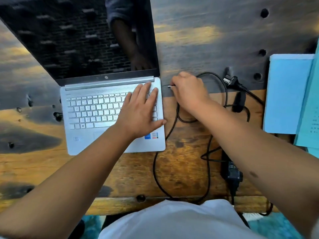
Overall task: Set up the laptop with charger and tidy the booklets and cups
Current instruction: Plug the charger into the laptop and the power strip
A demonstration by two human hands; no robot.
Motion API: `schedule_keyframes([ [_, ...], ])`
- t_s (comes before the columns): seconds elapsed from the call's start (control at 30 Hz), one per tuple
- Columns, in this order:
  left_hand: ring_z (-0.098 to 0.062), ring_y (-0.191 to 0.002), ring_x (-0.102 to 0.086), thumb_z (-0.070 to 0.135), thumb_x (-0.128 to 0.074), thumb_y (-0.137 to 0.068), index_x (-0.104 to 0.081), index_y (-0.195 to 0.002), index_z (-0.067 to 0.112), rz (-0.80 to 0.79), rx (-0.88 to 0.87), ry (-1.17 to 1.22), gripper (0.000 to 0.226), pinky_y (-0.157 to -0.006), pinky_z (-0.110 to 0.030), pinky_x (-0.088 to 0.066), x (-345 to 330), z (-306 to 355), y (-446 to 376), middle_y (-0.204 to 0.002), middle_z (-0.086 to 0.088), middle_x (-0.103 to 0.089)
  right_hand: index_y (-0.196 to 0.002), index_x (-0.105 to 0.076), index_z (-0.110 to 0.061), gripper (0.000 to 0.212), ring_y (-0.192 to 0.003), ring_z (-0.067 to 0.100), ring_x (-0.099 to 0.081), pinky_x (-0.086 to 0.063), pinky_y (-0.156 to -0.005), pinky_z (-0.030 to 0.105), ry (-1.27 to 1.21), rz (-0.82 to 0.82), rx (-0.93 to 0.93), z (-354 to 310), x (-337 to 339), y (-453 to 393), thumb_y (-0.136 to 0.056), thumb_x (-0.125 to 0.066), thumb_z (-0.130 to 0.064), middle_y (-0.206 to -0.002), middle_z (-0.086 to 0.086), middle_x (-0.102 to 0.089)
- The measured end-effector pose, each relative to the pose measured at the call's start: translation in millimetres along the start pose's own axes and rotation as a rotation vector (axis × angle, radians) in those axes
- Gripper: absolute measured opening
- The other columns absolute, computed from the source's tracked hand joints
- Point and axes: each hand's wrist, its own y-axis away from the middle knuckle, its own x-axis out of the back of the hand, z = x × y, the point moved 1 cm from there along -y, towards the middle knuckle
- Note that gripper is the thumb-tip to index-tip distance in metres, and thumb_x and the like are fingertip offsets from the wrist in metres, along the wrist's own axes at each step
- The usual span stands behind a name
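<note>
A silver laptop [96, 109] stands open on the wooden table, its dark screen tilted back. My left hand [140, 111] lies flat on the right side of the keyboard with straight fingers. My right hand [189, 91] pinches the charger's barrel plug [168, 86], whose metal tip points at the laptop's right edge a short gap away. The black charger cable [156, 169] loops over the table to the power brick [232, 171] under my right forearm. The wall plug [230, 80] lies loose behind my right hand. Light blue booklets [286, 94] lie at the right edge. No cups are in view.
The wooden table [186, 163] has dark stains and several holes. Its front edge runs just above my white shirt [172, 221]. A black cable strap [239, 102] lies by the loops near the booklets.
</note>
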Motion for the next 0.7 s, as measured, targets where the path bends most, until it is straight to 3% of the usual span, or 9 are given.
schedule_keyframes([
  [0.17,-0.036,-0.144,-0.023,0.065,-0.05,-0.084,-0.029,-0.151,0.013,0.045,0.019,0.007,0.087,-0.112,-0.055,-0.026,0.4,0.2,-4.9,-0.158,-0.016,-0.026,-0.101,-0.068,-0.014,0.017,-0.097,0.038,-0.061,-0.05,-0.079,0.042,-0.066,0.023,0.029,-9.9,-3.2,-10.7,-0.094,-0.055,-0.023,-0.107,0.011,-0.062],
  [0.7,-0.036,-0.139,-0.03,0.061,-0.049,-0.085,-0.035,-0.148,0.011,0.072,0.041,0.022,0.081,-0.111,-0.052,-0.029,1.8,3.7,-9.5,-0.152,-0.016,-0.033,-0.105,-0.07,-0.014,0.021,-0.101,0.038,-0.061,-0.052,-0.084,0.043,-0.035,-0.023,0.072,-15.9,-1.7,-15.7,-0.095,-0.054,-0.022,-0.11,0.011,-0.062],
])
